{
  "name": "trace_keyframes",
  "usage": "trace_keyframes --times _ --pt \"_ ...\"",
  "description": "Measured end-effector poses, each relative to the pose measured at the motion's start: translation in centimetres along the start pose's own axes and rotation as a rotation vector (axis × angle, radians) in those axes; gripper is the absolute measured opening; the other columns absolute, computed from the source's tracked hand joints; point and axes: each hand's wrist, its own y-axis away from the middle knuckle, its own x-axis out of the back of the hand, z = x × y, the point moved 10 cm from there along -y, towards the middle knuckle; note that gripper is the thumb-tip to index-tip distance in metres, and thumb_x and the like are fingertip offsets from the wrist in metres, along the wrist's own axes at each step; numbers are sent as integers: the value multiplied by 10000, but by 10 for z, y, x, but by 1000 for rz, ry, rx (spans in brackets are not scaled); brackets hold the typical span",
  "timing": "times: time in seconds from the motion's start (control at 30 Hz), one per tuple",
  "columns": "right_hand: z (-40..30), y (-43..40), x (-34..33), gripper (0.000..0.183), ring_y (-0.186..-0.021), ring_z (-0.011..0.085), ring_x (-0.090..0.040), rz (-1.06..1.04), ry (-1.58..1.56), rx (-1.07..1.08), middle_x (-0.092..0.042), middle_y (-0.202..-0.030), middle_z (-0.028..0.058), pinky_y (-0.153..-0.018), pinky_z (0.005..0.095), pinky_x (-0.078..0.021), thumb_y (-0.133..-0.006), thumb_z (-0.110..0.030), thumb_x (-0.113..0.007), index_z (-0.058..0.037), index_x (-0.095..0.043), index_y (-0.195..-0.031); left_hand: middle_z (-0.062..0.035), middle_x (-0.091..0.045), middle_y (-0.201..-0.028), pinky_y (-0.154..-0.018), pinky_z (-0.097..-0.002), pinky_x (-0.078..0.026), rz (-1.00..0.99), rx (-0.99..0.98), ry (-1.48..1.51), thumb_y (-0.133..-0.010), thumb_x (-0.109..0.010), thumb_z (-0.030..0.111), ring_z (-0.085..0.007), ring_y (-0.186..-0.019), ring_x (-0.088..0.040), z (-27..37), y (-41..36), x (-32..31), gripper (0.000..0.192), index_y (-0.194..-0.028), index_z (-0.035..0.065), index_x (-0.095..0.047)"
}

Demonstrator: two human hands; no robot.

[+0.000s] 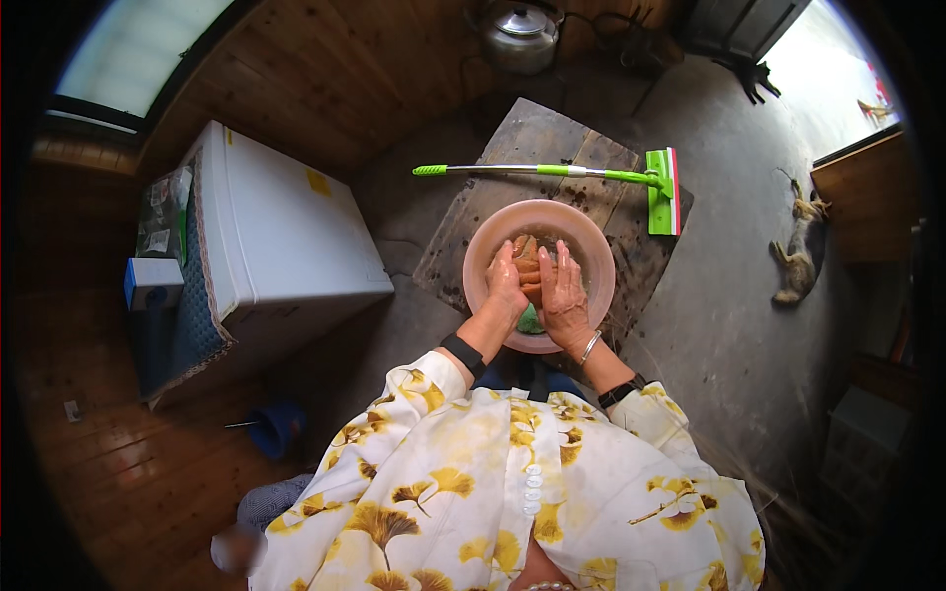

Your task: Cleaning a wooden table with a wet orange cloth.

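A pink plastic basin (pixel 477 295) of water stands on a worn wooden board surface before me. Inside it, my left hand (pixel 505 279) and my right hand (pixel 566 297) press a wet orange-brown cloth (pixel 527 266) between them. The left palm cups the cloth from one side. On the other side, the right hand lies against it with its fingers stretched out. Below the cloth, between my wrists, a green scouring pad or sponge (pixel 530 320) shows in part. Beyond the basin, a green-handled squeegee mop (pixel 573 171) lies across the wooden table (pixel 543 133).
To the left stands a white appliance (pixel 295 229) under a blue quilted cover (pixel 203 273). A blue bucket (pixel 277 430) sits lower left, near a person's patterned clothing (pixel 273 499). A metal kettle (pixel 521 37) stands far ahead. Two animals, one black (pixel 752 77), one tan-grey (pixel 802 247), lie on the right.
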Motion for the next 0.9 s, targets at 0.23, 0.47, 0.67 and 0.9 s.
trace_keyframes --times 0.23,0.47,0.67,0.9 --pt "33 -2 -48 579 -828 319 -596 -231 -155 -197 -582 -854 178 -674 405 -481 -622 -117 -651 2 -454 -1152 -122 -603 -947 -713 -336 -507 187 -289 -252 -912 -470 264 -206 -846 -611 37 13 -11 336 -1021 -40 -561" --pt "33 -11 -80 166 -552 300 -602 -355 -809 -265 -609 -652 210 -494 394 -436 -646 -135 -566 1 -529 -733 -105 -609 -936 -687 -310 -482 64 -393 -433 -921 -461 257 -164 -768 -582 38 -24 -6 331 -973 -41 -595" --pt "27 34 -119 144 -344 91 -331 -864 -1345 -963 -422 -491 -8 -347 235 -206 -658 -65 -585 -83 -454 -599 -59 -598 -930 -727 -276 -471 -176 -205 -687 -924 -514 334 -129 -824 -566 31 -27 -13 346 -1023 8 -573" --pt "19 40 -112 139 -361 83 -320 -850 -1764 -1177 -427 -515 3 -331 227 -208 -771 -143 -565 -93 -481 -672 -54 -586 -1003 -799 -269 -481 -526 56 -456 -876 -578 445 -132 -917 -570 7 5 -43 507 -1175 41 -515"
